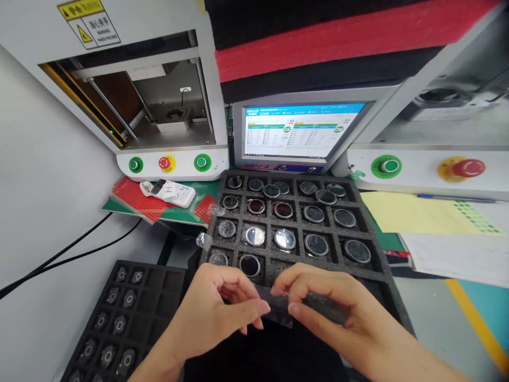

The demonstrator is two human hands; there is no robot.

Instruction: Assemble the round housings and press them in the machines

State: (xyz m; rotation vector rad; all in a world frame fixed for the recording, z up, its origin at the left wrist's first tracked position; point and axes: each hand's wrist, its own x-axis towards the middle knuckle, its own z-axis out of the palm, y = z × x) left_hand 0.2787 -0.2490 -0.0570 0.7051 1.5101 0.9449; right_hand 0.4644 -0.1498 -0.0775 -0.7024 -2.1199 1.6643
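Note:
Between my two hands a small piece of clear plastic film is stretched, above the near edge of a black foam tray. My left hand pinches its left side with thumb and fingers. On the other side, my right hand has thumb and forefinger closed on the film's right edge. Round watch-like discs with metal rims fill many compartments of the tray; a dark one lies just beyond my left hand. Whether anything sits inside the film cannot be made out.
A second foam tray with small dark parts stands at lower left. Behind are a monitor, a press opening and red stop buttons. A white handheld device lies left; yellow paper and a pen lie right.

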